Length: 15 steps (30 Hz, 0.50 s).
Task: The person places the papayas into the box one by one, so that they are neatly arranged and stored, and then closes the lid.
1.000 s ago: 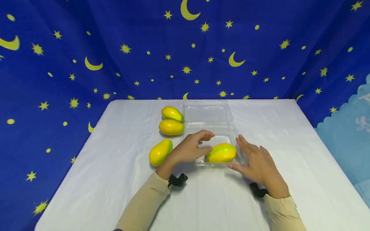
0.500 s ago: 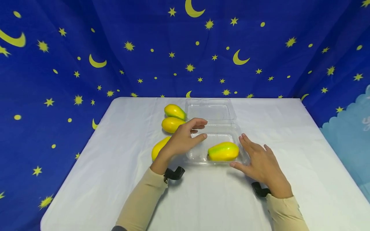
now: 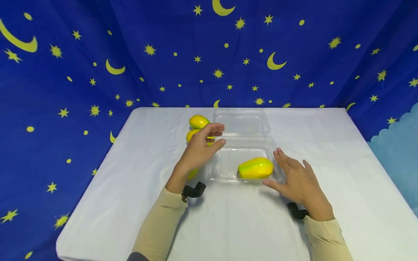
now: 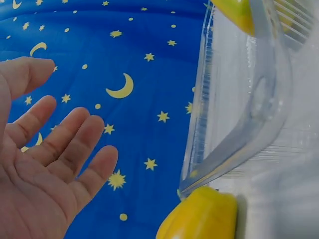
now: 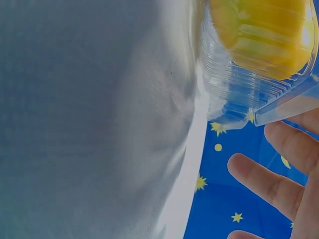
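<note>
A clear plastic clamshell container lies unfolded on the table, its lid laid back away from me. One smooth yellow-green fruit, papaya-like in shape, rests in the right front of the base. My left hand is raised at the container's left side, holding nothing, fingers spread in the left wrist view. Below and behind it lie a back fruit, a second one and a mostly hidden third. My right hand has loosely extended fingers right at the container's right wall.
A white cloth covers the table. A blue curtain with yellow moons and stars hangs behind and on both sides. Light blue fabric shows at the right. Each wrist wears a black camera mount.
My left hand has moved away from the fruit in the container, left and back toward the fruits outside. My right hand keeps its place by the container. The head view has shifted slightly.
</note>
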Each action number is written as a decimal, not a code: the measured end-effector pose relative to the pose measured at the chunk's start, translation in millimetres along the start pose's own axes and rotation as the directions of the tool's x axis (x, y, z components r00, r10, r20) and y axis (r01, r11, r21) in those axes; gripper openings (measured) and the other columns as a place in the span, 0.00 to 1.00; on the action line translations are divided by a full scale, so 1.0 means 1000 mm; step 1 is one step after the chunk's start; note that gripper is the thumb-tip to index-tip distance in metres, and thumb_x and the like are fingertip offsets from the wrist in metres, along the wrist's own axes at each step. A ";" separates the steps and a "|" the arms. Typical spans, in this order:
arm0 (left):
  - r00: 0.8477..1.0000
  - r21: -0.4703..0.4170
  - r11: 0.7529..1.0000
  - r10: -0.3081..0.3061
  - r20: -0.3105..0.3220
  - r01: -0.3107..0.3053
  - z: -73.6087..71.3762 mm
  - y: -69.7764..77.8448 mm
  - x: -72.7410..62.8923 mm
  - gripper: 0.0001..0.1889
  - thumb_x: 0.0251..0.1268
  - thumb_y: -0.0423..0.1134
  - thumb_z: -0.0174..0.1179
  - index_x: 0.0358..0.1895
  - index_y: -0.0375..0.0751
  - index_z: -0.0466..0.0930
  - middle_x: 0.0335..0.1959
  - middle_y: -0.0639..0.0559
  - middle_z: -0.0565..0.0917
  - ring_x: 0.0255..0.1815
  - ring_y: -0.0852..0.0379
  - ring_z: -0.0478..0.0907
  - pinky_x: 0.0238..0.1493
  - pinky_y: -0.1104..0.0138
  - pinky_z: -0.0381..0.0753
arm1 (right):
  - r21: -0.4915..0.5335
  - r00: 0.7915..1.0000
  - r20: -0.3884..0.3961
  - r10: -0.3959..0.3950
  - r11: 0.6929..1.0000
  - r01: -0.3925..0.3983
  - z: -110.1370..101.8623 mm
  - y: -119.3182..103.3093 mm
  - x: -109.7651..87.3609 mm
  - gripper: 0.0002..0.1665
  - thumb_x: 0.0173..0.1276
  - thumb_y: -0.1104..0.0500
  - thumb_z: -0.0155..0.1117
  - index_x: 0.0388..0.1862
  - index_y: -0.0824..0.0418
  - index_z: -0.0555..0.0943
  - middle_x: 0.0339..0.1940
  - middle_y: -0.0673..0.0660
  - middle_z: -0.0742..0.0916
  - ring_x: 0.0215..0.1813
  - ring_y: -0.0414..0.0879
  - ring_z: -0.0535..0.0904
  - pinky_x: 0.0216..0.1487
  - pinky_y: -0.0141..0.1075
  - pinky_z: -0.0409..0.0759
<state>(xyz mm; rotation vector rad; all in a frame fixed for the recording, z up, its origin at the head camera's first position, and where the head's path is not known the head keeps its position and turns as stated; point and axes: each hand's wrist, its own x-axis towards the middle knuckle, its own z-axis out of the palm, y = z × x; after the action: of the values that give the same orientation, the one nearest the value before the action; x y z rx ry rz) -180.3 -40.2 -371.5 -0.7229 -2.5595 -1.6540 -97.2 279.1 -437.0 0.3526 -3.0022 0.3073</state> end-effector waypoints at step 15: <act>0.985 -0.001 1.000 0.001 -0.173 -0.001 -0.010 -0.011 -0.024 0.20 0.68 0.41 0.64 0.62 0.49 0.76 0.57 0.52 0.83 0.58 0.49 0.80 0.59 0.50 0.79 | 0.033 1.000 -0.011 -0.018 0.999 0.019 0.000 0.003 0.003 0.63 0.58 0.19 0.57 0.80 0.57 0.59 0.80 0.57 0.66 0.73 0.64 0.68 0.67 0.73 0.58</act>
<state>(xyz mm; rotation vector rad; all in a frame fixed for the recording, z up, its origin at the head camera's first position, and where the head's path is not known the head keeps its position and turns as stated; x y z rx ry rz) -165.6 -61.3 -382.8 -0.5532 -2.4382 -1.6389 -100.8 280.9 -437.0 0.3804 -2.9846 0.3564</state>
